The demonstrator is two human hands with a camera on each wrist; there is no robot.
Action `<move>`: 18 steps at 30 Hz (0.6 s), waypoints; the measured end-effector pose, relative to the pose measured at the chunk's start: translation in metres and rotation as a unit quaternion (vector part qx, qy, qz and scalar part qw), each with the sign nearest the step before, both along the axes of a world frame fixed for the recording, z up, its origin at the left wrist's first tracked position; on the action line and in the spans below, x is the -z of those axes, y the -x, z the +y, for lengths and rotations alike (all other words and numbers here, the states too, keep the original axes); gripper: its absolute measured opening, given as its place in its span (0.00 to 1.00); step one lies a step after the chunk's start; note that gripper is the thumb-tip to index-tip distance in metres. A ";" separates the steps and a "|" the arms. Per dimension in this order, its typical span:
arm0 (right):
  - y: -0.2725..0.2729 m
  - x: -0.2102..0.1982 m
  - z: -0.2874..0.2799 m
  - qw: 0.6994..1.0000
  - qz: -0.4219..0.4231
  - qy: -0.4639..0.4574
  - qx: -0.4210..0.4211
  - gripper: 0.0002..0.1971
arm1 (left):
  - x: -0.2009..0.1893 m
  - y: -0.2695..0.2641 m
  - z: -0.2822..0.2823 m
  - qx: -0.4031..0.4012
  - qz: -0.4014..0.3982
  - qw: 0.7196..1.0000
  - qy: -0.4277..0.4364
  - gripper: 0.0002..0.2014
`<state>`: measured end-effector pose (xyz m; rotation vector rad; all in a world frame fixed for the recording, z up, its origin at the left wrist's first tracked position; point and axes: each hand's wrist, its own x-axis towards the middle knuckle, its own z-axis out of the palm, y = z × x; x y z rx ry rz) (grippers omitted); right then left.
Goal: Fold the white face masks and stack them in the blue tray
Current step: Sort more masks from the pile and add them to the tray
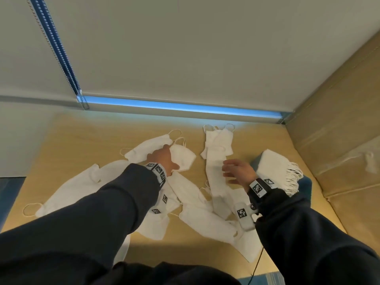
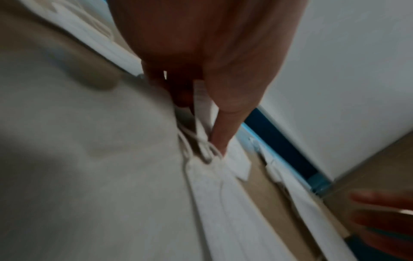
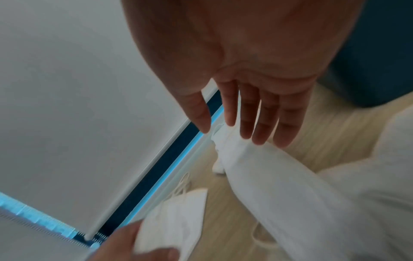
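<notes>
Several white face masks lie loose on the wooden table (image 1: 82,145). My left hand (image 1: 168,156) grips one mask (image 1: 184,159) near the middle; in the left wrist view the thumb and fingers (image 2: 223,113) pinch its edge (image 2: 201,106). My right hand (image 1: 228,171) is open with fingers spread, just over a long narrow mask (image 1: 216,161). The right wrist view shows those straight fingers (image 3: 257,123) at that mask's end (image 3: 279,176). The blue tray (image 1: 256,162) stands right of the right hand and holds a stack of folded masks (image 1: 275,167).
A lowered window blind (image 1: 185,58) with a bead chain (image 1: 55,48) closes off the far side of the table. A tan padded wall (image 1: 339,120) borders the right. More masks (image 1: 78,188) spread toward the left and near edge.
</notes>
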<state>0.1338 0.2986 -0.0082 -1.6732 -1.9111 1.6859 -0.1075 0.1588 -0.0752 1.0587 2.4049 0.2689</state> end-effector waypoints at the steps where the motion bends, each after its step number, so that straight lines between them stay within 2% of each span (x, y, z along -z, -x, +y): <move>1: 0.007 0.004 0.011 1.000 -0.007 -0.007 0.023 0.17 | -0.005 0.001 -0.004 -0.010 -0.020 1.000 -0.020 0.35; 3: 0.025 0.012 0.035 0.998 -0.024 -0.019 0.048 0.21 | -0.016 0.003 -0.018 -0.040 -0.080 0.991 -0.097 0.23; 4: 0.034 0.015 0.046 0.997 -0.039 -0.030 0.054 0.23 | -0.021 0.004 -0.029 -0.076 -0.130 0.978 -0.145 0.19; 7: 0.061 0.022 0.071 0.992 -0.091 -0.075 0.037 0.27 | -0.038 0.004 -0.075 -0.212 -0.274 0.901 -0.260 0.11; 10: 0.082 0.033 0.096 0.987 -0.125 -0.082 0.057 0.34 | -0.044 0.004 -0.123 -0.296 -0.348 0.828 -0.326 0.07; 12: 0.091 0.043 0.109 0.980 -0.170 -0.086 0.062 0.38 | -0.046 0.007 -0.148 -0.352 -0.367 0.784 -0.356 0.07; 15: 0.100 0.051 0.115 0.968 -0.221 -0.115 0.011 0.36 | -0.047 0.016 -0.177 -0.407 -0.334 0.764 -0.372 0.09; 18: 0.108 0.051 0.103 0.976 -0.183 -0.118 -0.015 0.27 | -0.047 0.022 -0.196 -0.440 -0.321 0.743 -0.389 0.15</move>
